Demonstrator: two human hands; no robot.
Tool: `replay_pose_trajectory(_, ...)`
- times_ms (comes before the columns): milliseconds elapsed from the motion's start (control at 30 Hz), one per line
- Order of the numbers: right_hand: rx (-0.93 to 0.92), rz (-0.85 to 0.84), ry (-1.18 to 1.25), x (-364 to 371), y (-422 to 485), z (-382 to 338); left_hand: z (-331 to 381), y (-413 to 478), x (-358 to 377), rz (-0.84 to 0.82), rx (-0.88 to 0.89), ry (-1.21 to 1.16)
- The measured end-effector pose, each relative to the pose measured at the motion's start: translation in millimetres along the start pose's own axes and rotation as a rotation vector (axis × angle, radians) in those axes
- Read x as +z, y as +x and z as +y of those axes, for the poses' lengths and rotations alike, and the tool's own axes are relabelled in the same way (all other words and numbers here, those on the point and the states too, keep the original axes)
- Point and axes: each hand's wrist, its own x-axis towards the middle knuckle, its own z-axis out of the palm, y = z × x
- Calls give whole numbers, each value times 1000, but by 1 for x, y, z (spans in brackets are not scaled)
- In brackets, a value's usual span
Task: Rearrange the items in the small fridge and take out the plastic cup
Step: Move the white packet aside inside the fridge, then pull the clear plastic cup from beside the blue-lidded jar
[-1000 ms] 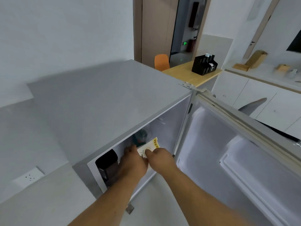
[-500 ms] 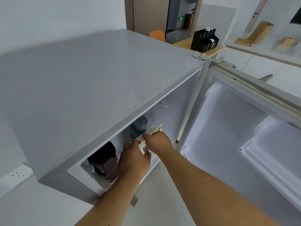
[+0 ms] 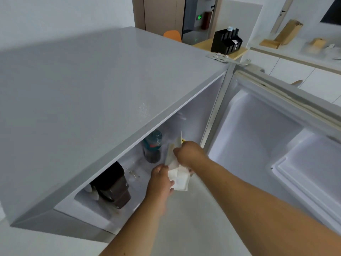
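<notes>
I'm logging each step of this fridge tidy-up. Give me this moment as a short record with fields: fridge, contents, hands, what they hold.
fridge: small grey fridge, door swung open to the right
contents: dark bottle near the middle; dark brown container at the left
left hand: at the fridge opening, gripping the white packet at its lower left
right hand: gripping the same packet from the upper right
packet: held by both hands at the fridge's front edge
plastic cup: cannot be identified in this view

Black organizer (image 3: pixel 227 41) on wooden table (image 3: pixel 238 51)
</notes>
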Motion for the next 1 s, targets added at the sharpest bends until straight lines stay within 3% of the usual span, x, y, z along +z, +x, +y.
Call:
replay_pose_trajectory(100, -70, 41, -200, -11, 15, -1, -11, 16, 13, -52, -86, -213)
replay_pose_trajectory(233, -154, 113, -317, -18, 32, -1, -15, 37, 30, -112, -45, -238)
replay_pose_trajectory(567, -226, 224, -45, -6, 72, -16, -6, 89, 61, -48, 42, -217)
replay_pose_trajectory(800, -329, 245, 6, 9, 82, -14, 4, 99, 49, -21, 115, -163)
replay_pose_trajectory(900, -363, 356, 101, 14, 66, -3, 2, 86, 46, -32, 138, -127)
replay_pose_trajectory(1000, -507, 582, 47, 21, 38, 6, -8, 66, 37, 42, 188, -22)
